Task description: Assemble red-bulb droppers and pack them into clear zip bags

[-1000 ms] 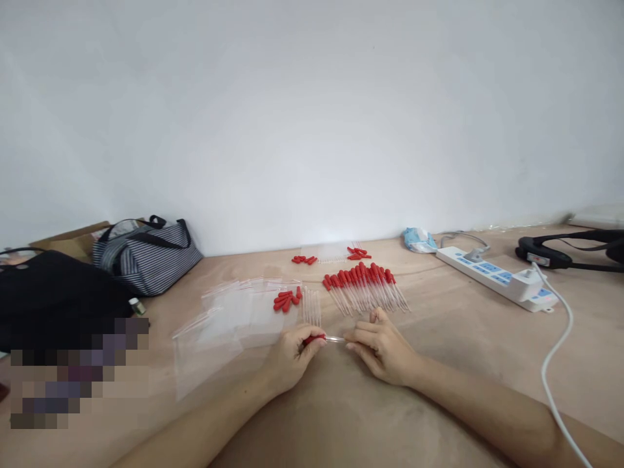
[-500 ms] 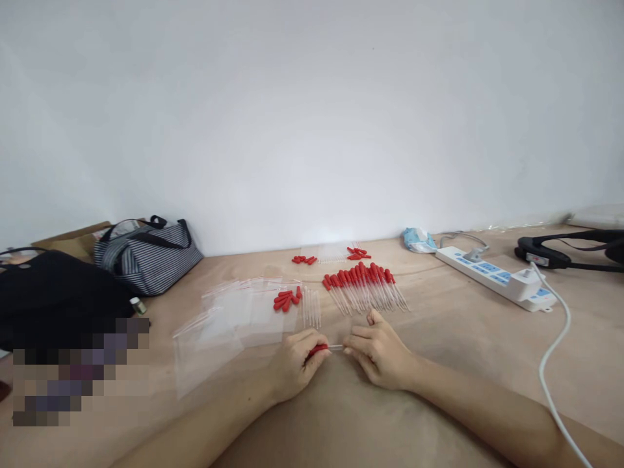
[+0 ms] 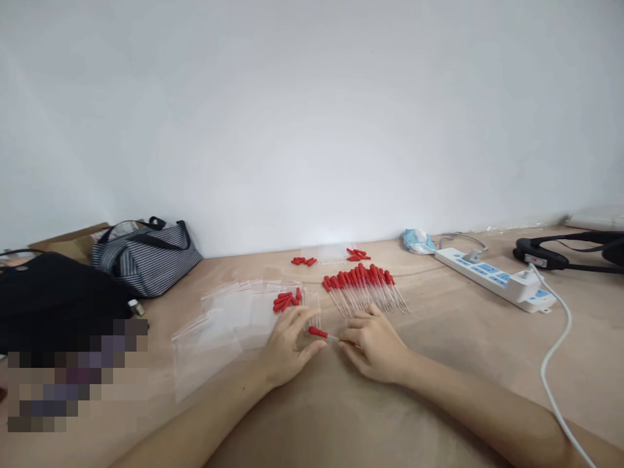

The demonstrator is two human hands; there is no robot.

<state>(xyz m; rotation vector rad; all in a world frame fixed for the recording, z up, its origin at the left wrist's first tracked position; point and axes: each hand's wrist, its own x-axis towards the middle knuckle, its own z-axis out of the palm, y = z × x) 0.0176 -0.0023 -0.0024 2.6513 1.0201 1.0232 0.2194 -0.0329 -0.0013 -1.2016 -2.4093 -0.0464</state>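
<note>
Dropper had a red bulb on a clear tube and lay between the two hands, on the near side of the batch, below its left end. Batch, used as landmark, was a row of bulbed droppers side by side, bulbs at the far side, tips toward the wearer.

Right hand was just in front of the batch, thumb and fingers pinching the dropper by its tube; the gripped end was hidden by the fingertips. Left hand was in front and to the left of the batch, thumb and fingers spread, the bulb showing in the gap between them.

Tubes lay parallel immediately left of the batch, partly covered by the left hand. Loose bulbs sat left of these, at the edge of the bags, which were clear, flat and overlapping, well to the left of the batch.

Behind the batch were two more bulb groups: far-left bulbs and far-right bulbs; pale material between them was too faint to identify. Right of the batch, in order: blue-and-white packet, power strip, black headgear. Far left of the batch: small bottle, striped bag, black cloth.
</note>
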